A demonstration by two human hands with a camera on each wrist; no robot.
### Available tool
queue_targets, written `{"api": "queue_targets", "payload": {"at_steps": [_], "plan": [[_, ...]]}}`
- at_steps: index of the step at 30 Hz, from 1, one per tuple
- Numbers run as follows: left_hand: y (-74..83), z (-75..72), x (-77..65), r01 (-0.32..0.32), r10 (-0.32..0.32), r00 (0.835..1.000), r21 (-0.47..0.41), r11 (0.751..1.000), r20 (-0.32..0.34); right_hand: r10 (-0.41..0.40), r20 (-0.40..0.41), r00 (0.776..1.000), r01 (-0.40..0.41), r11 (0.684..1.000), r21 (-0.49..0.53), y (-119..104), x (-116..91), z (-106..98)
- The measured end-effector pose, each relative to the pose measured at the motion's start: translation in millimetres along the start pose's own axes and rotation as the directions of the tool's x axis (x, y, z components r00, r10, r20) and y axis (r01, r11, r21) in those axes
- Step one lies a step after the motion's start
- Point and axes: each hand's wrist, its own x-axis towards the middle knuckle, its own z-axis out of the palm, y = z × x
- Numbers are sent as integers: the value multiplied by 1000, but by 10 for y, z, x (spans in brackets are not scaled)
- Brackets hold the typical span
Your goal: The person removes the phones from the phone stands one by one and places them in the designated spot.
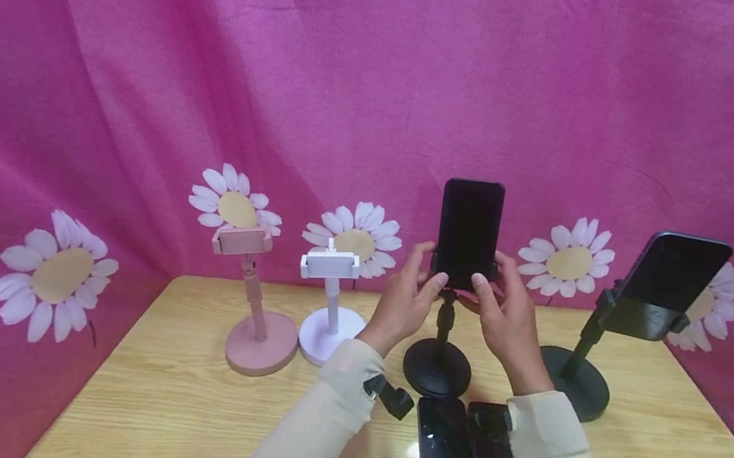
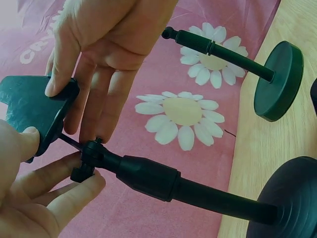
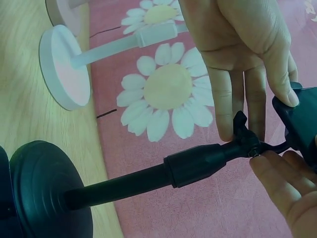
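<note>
A black phone [image 1: 468, 232] stands upright in the clamp of a black phone stand [image 1: 437, 368]. My left hand [image 1: 407, 302] holds the phone's lower left corner, thumb on the screen side and fingers behind. At the lower right corner my right hand [image 1: 508, 325] grips it in the same way. In the left wrist view, fingers of the left hand [image 2: 37, 203] touch the wing knob [image 2: 81, 173] under the clamp. The right wrist view shows the stand's pole [image 3: 124, 183] slanting to its joint, with fingers on both sides. The clamp itself is mostly hidden by the hands.
A pink stand [image 1: 260, 344] and a white stand [image 1: 331, 334] with bare clamps are at left. Another dark stand [image 1: 575, 383] at right carries a tilted phone [image 1: 668, 286]. Two dark phones [image 1: 449, 455] lie flat in front, partly under the right sleeve [image 1: 561, 456]. A pink cloth hangs behind.
</note>
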Motion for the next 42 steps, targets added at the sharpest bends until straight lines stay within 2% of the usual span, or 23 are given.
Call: {"api": "queue_targets", "payload": {"at_steps": [6, 12, 15, 18, 22, 27, 29, 36, 42], "plan": [[-20, 0, -1, 24, -24, 1000, -37, 999, -11, -19, 0, 1000, 19, 1000, 9, -23, -4, 19], [-13, -29, -10, 1, -3, 999, -49, 999, -38, -37, -8, 999, 38, 999, 24, -64, 15, 31], [9, -82, -37, -16, 13, 999, -61, 998, -44, -41, -4, 999, 41, 998, 49, -96, 7, 70], [61, -141, -63, -46, 42, 998, -69, 997, -46, -63, -23, 998, 63, 998, 15, -135, -10, 98], [152, -255, -123, -68, 67, 997, -24, 997, -46, -82, -18, 996, 82, 997, 5, -235, -47, 128], [228, -431, -271, -90, 92, 995, 63, 994, -25, -75, 46, 996, 71, 994, 86, -380, -153, 191], [236, -487, -347, -103, 104, 995, 71, 992, -10, -82, 56, 995, 77, 993, 91, -405, -217, 223], [245, -692, -656, -122, 121, 992, 52, 991, 27, -125, 95, 988, 112, 984, 139, -506, -454, 370], [277, -838, -901, -143, 142, 990, 28, 989, 24, -138, 112, 984, 119, 979, 163, -608, -633, 492]]}}
